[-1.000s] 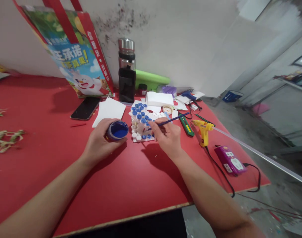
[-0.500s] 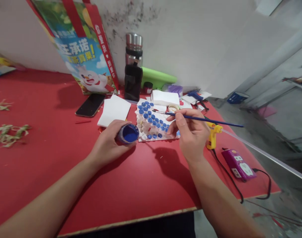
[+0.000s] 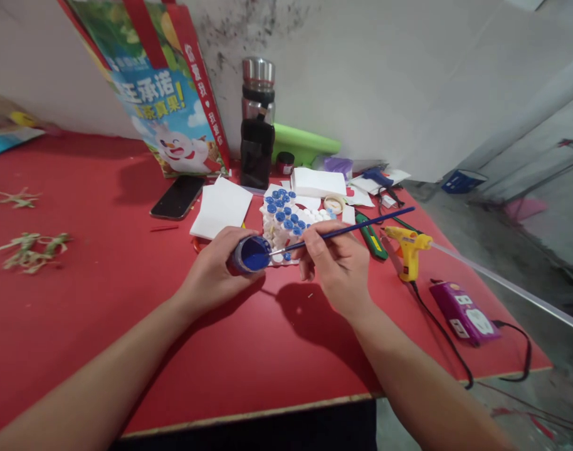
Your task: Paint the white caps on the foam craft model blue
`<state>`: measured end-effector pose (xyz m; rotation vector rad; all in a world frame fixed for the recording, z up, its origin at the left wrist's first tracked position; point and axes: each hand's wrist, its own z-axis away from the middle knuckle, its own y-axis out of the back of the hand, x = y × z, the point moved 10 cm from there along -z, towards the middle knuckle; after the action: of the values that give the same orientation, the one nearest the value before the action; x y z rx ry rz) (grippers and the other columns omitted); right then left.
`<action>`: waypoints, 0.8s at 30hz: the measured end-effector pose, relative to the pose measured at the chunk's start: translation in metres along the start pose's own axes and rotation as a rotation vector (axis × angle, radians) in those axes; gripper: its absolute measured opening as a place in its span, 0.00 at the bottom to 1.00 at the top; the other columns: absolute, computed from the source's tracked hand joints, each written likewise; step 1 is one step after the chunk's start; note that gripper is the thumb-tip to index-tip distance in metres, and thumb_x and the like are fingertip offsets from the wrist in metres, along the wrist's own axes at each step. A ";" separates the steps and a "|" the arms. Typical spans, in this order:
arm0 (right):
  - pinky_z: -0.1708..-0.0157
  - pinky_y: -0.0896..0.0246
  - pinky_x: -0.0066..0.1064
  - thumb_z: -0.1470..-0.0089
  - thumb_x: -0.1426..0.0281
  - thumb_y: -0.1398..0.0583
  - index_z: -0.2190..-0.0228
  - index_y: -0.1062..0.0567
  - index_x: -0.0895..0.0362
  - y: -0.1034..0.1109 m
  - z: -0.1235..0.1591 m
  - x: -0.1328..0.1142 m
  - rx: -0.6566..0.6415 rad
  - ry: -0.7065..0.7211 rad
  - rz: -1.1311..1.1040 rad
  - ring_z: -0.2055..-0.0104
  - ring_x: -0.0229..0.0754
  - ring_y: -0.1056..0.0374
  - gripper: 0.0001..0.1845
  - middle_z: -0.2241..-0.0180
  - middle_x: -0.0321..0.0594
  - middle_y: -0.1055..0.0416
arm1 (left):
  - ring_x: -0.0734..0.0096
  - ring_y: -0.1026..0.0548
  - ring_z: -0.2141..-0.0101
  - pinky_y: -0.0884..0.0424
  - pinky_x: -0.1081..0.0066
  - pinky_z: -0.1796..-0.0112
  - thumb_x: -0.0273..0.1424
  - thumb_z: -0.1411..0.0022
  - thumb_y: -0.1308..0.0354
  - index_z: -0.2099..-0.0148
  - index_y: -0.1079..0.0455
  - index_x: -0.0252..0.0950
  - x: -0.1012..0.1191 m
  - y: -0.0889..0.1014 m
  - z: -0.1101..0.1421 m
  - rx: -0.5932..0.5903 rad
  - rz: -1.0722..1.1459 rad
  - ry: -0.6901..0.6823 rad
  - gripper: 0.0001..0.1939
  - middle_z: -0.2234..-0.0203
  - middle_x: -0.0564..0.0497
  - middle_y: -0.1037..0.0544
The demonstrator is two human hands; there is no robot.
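Observation:
My left hand (image 3: 214, 266) is wrapped round a small open jar of blue paint (image 3: 251, 254), tilted so its mouth faces me. In my right hand (image 3: 336, 266) a thin paintbrush (image 3: 362, 224) with a dark blue handle is pinched between thumb and fingers. Its bristle end is at the jar's right rim; whether it touches the paint I cannot tell. Behind both hands lies a white model (image 3: 286, 216) covered with rows of small round pieces, several painted blue and others white. My right hand hides part of its front.
A yellow glue gun (image 3: 410, 250), a green utility knife (image 3: 372, 238) and a purple power strip (image 3: 465, 313) are on the right. White sheets (image 3: 222, 207), a phone (image 3: 177, 196), a bottle (image 3: 257, 125) and a printed bag (image 3: 173, 94) stand or lie farther back. Straw figures (image 3: 35, 252) lie left.
My right hand has moved the paintbrush from above the white model left and down to the jar's mouth. The left hand keeps hold of the jar. The view has shifted slightly.

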<state>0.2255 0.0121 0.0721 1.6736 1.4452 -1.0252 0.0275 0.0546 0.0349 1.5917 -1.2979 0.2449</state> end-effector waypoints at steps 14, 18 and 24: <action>0.80 0.34 0.26 0.26 0.61 0.36 0.60 0.23 0.52 -0.014 0.008 0.010 -0.108 0.062 0.154 0.81 0.32 0.29 0.09 0.72 0.32 0.19 | 0.50 0.19 0.43 0.21 0.54 0.43 0.30 0.34 0.30 0.36 0.28 0.41 0.009 -0.006 0.006 -0.055 -0.036 -0.085 0.26 0.42 0.42 0.19; 0.80 0.35 0.26 0.26 0.62 0.36 0.60 0.22 0.53 -0.015 0.008 0.008 -0.117 0.081 0.212 0.79 0.33 0.28 0.09 0.72 0.33 0.19 | 0.51 0.19 0.43 0.20 0.54 0.42 0.30 0.33 0.30 0.36 0.28 0.41 0.009 -0.005 0.007 -0.043 -0.042 -0.097 0.25 0.43 0.43 0.19; 0.79 0.34 0.26 0.26 0.62 0.36 0.60 0.22 0.52 -0.015 0.008 0.012 -0.118 0.069 0.199 0.77 0.34 0.26 0.09 0.72 0.33 0.19 | 0.52 0.19 0.43 0.20 0.56 0.42 0.28 0.34 0.29 0.36 0.28 0.41 0.009 -0.006 0.007 -0.043 -0.051 -0.109 0.26 0.43 0.44 0.20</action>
<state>0.2108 0.0126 0.0578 1.7411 1.3238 -0.7661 0.0327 0.0428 0.0348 1.6177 -1.3349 0.0994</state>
